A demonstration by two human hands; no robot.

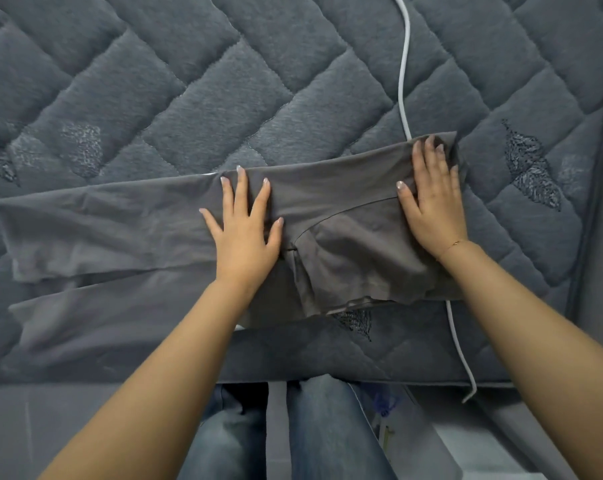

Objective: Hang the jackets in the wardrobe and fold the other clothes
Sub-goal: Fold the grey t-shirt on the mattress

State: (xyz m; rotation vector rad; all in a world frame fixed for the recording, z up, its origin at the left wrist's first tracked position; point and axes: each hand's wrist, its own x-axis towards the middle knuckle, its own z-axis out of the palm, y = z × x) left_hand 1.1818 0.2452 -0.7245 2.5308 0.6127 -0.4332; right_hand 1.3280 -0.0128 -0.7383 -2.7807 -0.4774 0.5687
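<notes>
grey leggings (161, 233) lie flat across the quilted mattress (224, 81), waist end at the right. left hand (246, 233) and right hand (431, 202) press down with fingers spread straight, likely smoothing the cloth for folding.

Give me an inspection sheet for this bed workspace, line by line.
Surface: dark grey quilted mattress, diamond stitching with embroidered leaf patches.
Job's things: grey stretch-fabric trousers lying flat across the mattress, legs running to the left.
Clutter: nothing seen.
Hands: left hand flat, fingers spread, pressing mid-garment; right hand flat on its right end.
Cables: white cable runs down the mattress, passes under the trousers and hangs off the near edge.
Surroundings: person's blue jeans below; light floor at lower right.
</notes>
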